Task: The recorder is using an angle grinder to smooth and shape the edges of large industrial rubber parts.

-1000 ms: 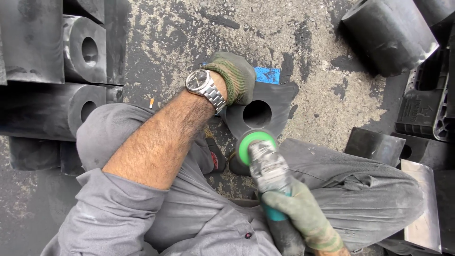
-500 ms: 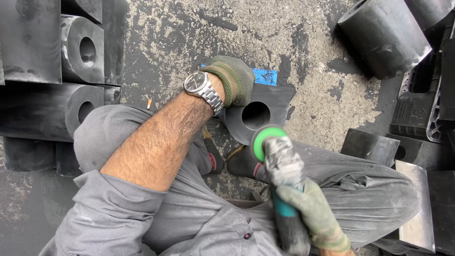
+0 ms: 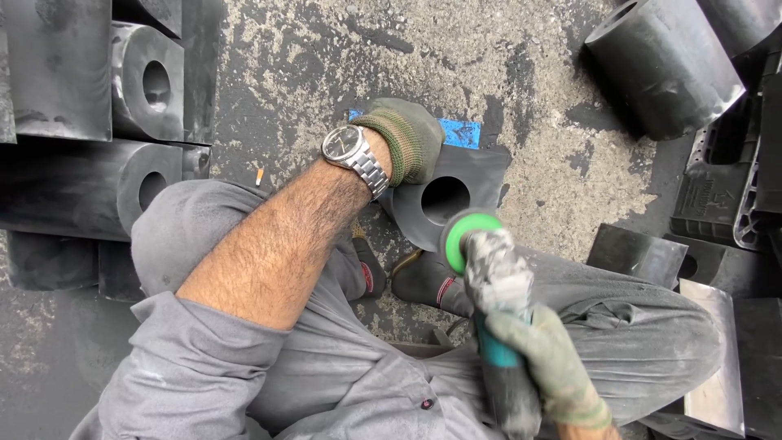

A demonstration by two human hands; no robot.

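Note:
My left hand (image 3: 405,138), in a green glove with a steel watch at the wrist, rests on top of a black rubber block (image 3: 476,186) that has a round hole through it and stands on the ground between my feet. My right hand (image 3: 550,363), also gloved, grips the teal handle of a dusty angle grinder (image 3: 493,273). The grinder's green-rimmed disc (image 3: 466,232) sits at the block's lower right edge, just below the hole. I cannot tell if the disc touches the rubber.
Several black rubber blocks with holes (image 3: 147,81) are stacked at the left. A large black cylinder (image 3: 660,69) lies at the top right, with black plastic crates (image 3: 725,187) and more blocks (image 3: 635,253) at the right. A blue tape patch (image 3: 460,133) marks the rough concrete.
The grinder and my right hand have shifted right and slightly up toward the block's lower edge. My left hand stays on the block.

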